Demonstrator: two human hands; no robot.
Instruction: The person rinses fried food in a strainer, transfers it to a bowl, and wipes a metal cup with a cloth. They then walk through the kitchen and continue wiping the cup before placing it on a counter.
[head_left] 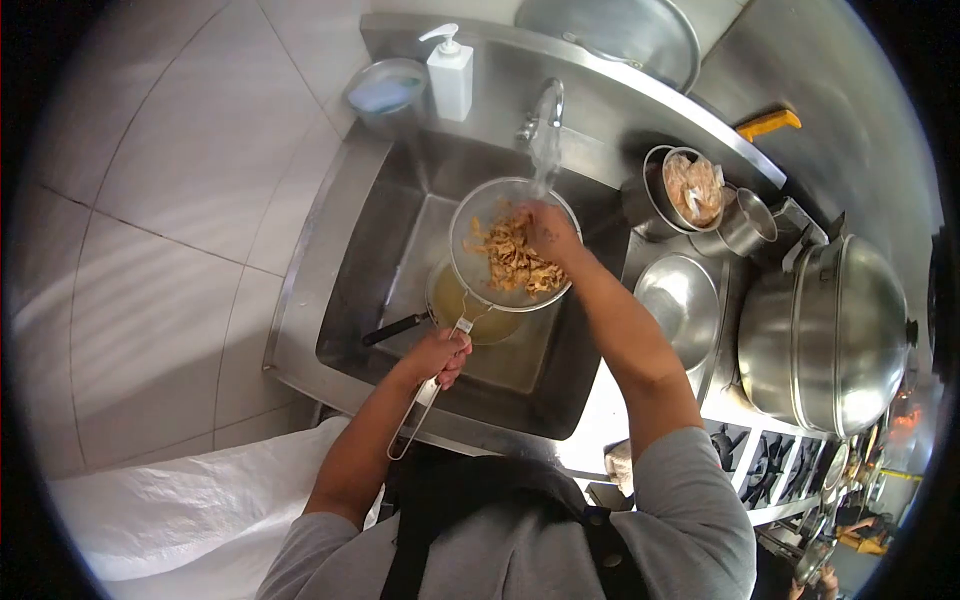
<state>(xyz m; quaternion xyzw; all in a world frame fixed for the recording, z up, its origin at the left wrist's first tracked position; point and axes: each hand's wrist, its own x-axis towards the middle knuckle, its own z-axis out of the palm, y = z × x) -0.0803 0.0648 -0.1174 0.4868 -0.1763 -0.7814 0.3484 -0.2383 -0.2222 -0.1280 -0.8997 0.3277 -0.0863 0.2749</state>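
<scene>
My left hand (437, 357) is wrapped round the wire handle of a round mesh strainer (466, 282), held over the sink (345, 300). Inside the strainer lies a heap of thin brown food strips (525, 266). My right hand (550, 232) is down in the strainer, its fingers curled against the strips and partly blurred. Water (547, 150) runs from the faucet (556, 95) into the strainer beside that hand. Under the strainer, partly hidden, sits a pan (492, 326) of cloudy yellowish liquid; its black handle (395, 328) points left.
A white pump bottle (451, 82) and a clear tub (388, 90) stand behind the sink. To the right are a bowl of pinkish food (693, 188), an empty metal bowl (678, 305) and a large lidded pot (820, 335). A yellow-handled tool (768, 124) lies at the back right.
</scene>
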